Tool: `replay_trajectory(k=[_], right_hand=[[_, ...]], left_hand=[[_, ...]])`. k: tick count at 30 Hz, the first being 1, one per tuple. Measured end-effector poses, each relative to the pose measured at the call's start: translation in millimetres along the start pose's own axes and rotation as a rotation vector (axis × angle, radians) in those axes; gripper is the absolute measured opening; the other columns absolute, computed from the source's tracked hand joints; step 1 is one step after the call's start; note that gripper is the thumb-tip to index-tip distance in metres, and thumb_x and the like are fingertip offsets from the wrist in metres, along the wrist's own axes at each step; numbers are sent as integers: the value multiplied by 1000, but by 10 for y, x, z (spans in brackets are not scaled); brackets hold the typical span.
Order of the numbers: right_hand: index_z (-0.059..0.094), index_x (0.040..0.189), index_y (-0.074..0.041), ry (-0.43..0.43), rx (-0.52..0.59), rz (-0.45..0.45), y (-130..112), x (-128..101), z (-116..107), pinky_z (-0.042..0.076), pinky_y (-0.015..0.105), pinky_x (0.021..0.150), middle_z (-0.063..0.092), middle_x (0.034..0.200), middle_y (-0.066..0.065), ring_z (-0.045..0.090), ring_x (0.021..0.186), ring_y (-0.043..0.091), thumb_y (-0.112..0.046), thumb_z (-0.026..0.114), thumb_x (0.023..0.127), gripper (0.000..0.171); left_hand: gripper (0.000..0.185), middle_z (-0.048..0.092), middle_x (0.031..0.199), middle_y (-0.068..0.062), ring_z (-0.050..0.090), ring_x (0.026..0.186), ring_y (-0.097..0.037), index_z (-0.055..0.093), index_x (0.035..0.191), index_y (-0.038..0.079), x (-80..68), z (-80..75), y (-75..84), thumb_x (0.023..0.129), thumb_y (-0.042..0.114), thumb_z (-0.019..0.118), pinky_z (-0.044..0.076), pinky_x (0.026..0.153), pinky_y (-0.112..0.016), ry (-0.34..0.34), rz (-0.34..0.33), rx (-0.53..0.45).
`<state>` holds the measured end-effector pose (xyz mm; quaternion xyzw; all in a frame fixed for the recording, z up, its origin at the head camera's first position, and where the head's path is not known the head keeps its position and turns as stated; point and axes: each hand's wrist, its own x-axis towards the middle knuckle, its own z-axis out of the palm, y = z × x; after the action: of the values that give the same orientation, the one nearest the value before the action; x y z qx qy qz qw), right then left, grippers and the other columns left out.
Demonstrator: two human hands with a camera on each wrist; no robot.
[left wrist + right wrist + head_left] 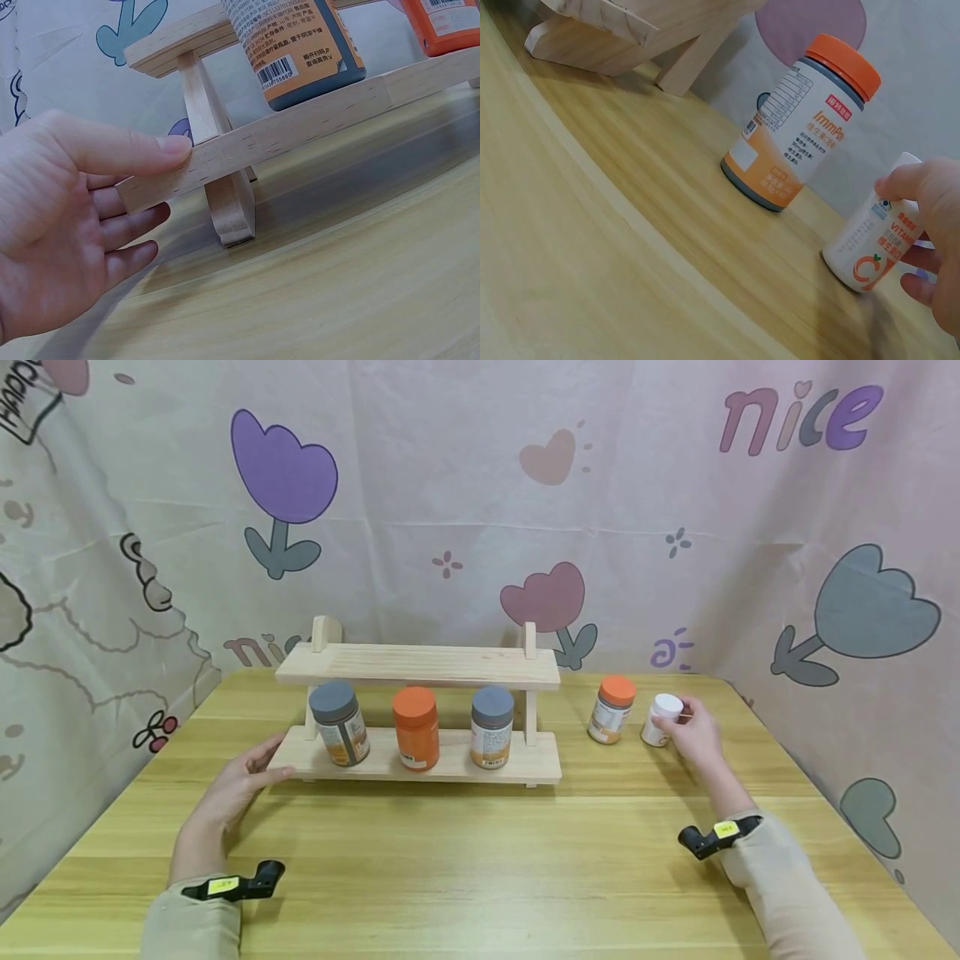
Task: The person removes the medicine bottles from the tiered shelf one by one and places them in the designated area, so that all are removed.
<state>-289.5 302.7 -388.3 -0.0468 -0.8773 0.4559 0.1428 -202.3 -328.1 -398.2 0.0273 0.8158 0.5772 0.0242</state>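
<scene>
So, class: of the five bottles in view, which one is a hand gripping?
The small white bottle far right on the table, held by the right hand; the others stand untouched.

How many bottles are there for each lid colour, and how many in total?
Grey lid: 2, on the shelf's lower board
Orange lid: 2, one on the shelf, one on the table
White lid: 1, gripped by the right hand
Total: 5
</scene>
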Motion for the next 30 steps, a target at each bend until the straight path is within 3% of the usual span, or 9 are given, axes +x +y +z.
replay_trajectory(k=[4, 10, 12, 16, 19, 21, 25, 28, 30], right_hand=[[37, 132, 11, -4, 8, -5, 30, 14, 10, 38, 50, 95, 46, 123, 33, 47, 110, 42, -14, 65, 86, 60], [36, 132, 12, -24, 41, -1, 44, 7, 4, 37, 52, 96, 45, 124, 34, 45, 113, 44, -15, 65, 86, 61], [35, 132, 12, -29, 38, -3, 45, -3, 1, 38, 51, 96, 45, 125, 34, 45, 113, 44, -17, 65, 87, 61], [33, 134, 12, -34, 41, -1, 55, -31, -13, 39, 45, 93, 44, 126, 33, 46, 112, 41, -21, 66, 87, 66], [30, 136, 11, -41, 65, 7, 51, -58, -36, 40, 35, 88, 44, 126, 31, 45, 111, 38, -21, 65, 88, 68], [30, 136, 10, -36, 70, 7, 40, -80, -61, 41, 30, 86, 44, 126, 30, 46, 111, 35, -21, 65, 88, 67], [26, 137, 13, -58, 65, -23, -38, -128, -152, 42, 41, 94, 42, 127, 33, 44, 115, 41, -19, 61, 90, 67], [25, 138, 13, -60, 41, -42, -114, -162, -220, 40, 46, 97, 42, 128, 34, 43, 118, 42, -19, 60, 91, 67], [25, 137, 14, -61, 25, -53, -147, -178, -253, 40, 47, 96, 42, 129, 34, 43, 118, 43, -22, 60, 91, 68]], left_hand=[[76, 5, 151, -22, 5, 138, -36, 11, 147, -2, -5, 0, 8, 92, 20, 59, 15, 110, -24, 0, -5, -3], [76, 7, 151, -23, 8, 137, -38, 12, 147, -2, -7, -5, 6, 92, 21, 59, 25, 94, -3, 3, 5, 25], [76, 8, 151, -23, 9, 136, -39, 12, 147, -2, -5, -4, 5, 92, 21, 59, 26, 92, -2, 2, 3, 37], [77, 8, 151, -23, 10, 136, -40, 10, 147, 0, 0, 3, 12, 91, 21, 60, 20, 110, -28, -4, -7, 29], [78, 7, 151, -23, 9, 136, -40, 10, 147, 0, 0, 5, 17, 91, 21, 61, 13, 110, -49, -2, -12, 14], [79, 7, 151, -22, 9, 136, -40, 11, 147, -1, 0, 4, 13, 91, 22, 61, 14, 111, -46, 2, -14, 16], [79, 7, 151, -22, 8, 137, -39, 12, 147, -1, 1, 0, 6, 90, 24, 61, 15, 111, -37, 6, -17, 30], [79, 6, 151, -22, 7, 137, -39, 11, 147, -1, 6, 3, 8, 91, 22, 61, 12, 111, -44, 1, -10, 21], [78, 6, 151, -22, 8, 137, -39, 10, 147, 0, 9, 5, 8, 91, 21, 60, 14, 112, -39, -1, -10, 26]])
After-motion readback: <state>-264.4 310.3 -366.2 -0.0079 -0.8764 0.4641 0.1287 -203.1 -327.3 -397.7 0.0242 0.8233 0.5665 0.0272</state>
